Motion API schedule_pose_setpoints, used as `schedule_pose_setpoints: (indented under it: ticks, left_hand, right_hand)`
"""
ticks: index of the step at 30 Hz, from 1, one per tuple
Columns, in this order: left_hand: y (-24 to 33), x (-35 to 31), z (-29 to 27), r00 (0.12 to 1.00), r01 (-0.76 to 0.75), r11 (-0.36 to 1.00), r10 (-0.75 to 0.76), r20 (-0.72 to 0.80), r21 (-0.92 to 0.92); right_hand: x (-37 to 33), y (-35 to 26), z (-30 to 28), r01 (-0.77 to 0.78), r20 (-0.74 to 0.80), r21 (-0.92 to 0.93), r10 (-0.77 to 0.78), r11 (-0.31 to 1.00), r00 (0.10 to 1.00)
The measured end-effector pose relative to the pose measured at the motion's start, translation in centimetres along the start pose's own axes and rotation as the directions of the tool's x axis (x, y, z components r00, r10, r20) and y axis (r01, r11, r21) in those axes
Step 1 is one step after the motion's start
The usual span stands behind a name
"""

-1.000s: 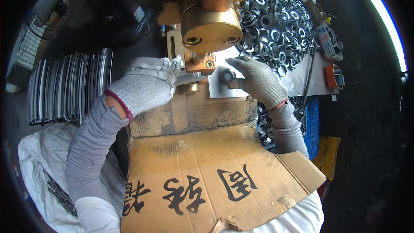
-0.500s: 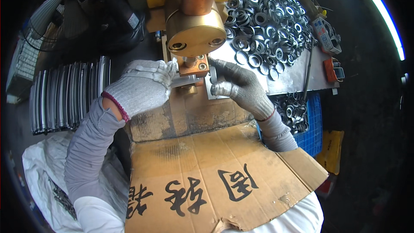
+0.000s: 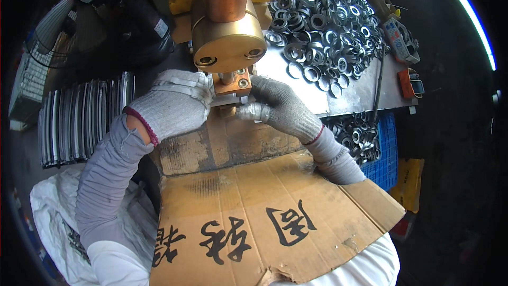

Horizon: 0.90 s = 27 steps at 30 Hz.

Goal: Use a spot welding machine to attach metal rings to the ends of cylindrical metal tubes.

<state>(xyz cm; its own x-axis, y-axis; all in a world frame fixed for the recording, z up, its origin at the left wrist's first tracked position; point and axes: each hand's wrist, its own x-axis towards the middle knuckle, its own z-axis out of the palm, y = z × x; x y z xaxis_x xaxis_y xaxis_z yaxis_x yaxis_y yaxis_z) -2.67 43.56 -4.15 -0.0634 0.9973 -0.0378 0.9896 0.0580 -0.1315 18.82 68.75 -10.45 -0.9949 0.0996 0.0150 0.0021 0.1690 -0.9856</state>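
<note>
My left hand (image 3: pixel 172 103), in a grey knit glove, is closed at the left side of a copper block (image 3: pixel 233 83) below a brass machine head (image 3: pixel 228 42). A light grey metal piece (image 3: pixel 224 100) runs out from its fingers under the block; its far end is hidden. At the block's right side, my right hand (image 3: pixel 283 107), gloved too, pinches a metal ring (image 3: pixel 244 98) between thumb and fingers. The ring shows nearly edge-on and is mostly covered by the glove. Just below the metal piece sits a small brass part (image 3: pixel 227 111).
Many loose metal rings (image 3: pixel 328 37) are heaped on the metal table (image 3: pixel 338 104) at the right. Below it, a blue crate (image 3: pixel 389 151) holds more. Long metal strips (image 3: pixel 84 119) stand in a row at left. A cardboard sheet (image 3: pixel 233 190) covers my lap.
My right hand has moved left with the ring, bringing it up against the metal piece under the copper block. The left hand has hardly moved; the view has shifted slightly.
</note>
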Motion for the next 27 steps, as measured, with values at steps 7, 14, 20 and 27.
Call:
schedule_pose_setpoints:
  ticks: [7, 14, 20, 27]
  left_hand:
    - [0.0, 0.2, -0.3, 0.998, 0.060, 0.984, -0.056, 0.031, -0.167]
    - [0.5, 0.4, -1.5, 0.998, 0.020, 0.999, -0.017, 0.066, -0.046]
    - [-0.2, 0.2, 0.2, 0.997, -0.060, 0.997, 0.058, 0.044, 0.051]
    - [-4.0, -0.3, -3.1, 0.884, 0.444, 0.684, -0.228, 0.409, -0.579]
  right_hand:
    - [0.1, 0.0, -0.5, -0.024, 0.013, -0.009, 0.024, 1.000, 1.000]
    - [0.3, -0.5, -0.8, -0.023, 0.046, -0.039, 0.024, 0.999, 0.999]
    - [0.2, -2.5, 0.2, -0.049, 0.023, -0.105, 0.051, 0.993, 0.998]
    - [-0.1, -1.7, -0.1, 0.044, -0.032, -0.252, -0.054, 0.967, 0.998]
